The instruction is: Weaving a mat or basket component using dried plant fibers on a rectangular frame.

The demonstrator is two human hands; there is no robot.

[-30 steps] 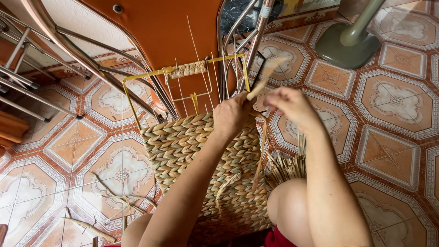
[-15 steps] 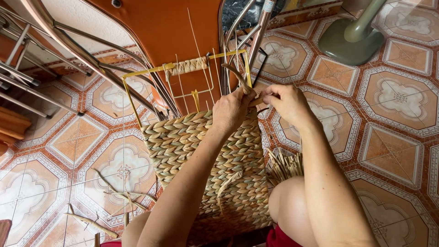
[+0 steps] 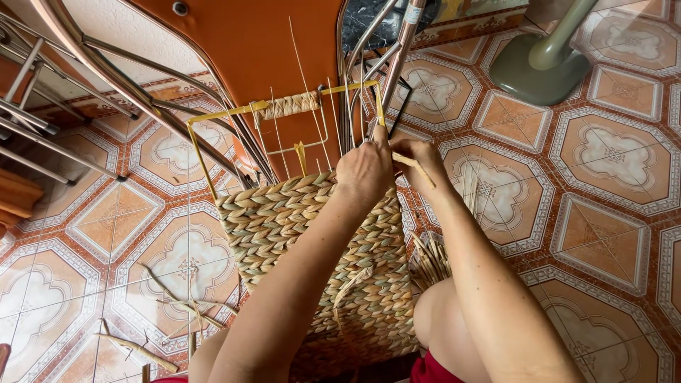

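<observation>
A half-woven basket (image 3: 312,248) of thick, braided, straw-coloured fibre sits on the patterned tile floor (image 3: 603,191) between the person's knees, built on a yellow wire frame (image 3: 213,113) with thin upright spokes. The left hand (image 3: 365,170) reaches forward, knuckles up, fingers curled tight on the weave's top edge by the frame's right corner. The right hand (image 3: 418,156), just beside it, pinches a pale fibre strand (image 3: 420,169) between closed fingertips. Loose strands (image 3: 429,262) lie by the knee.
</observation>
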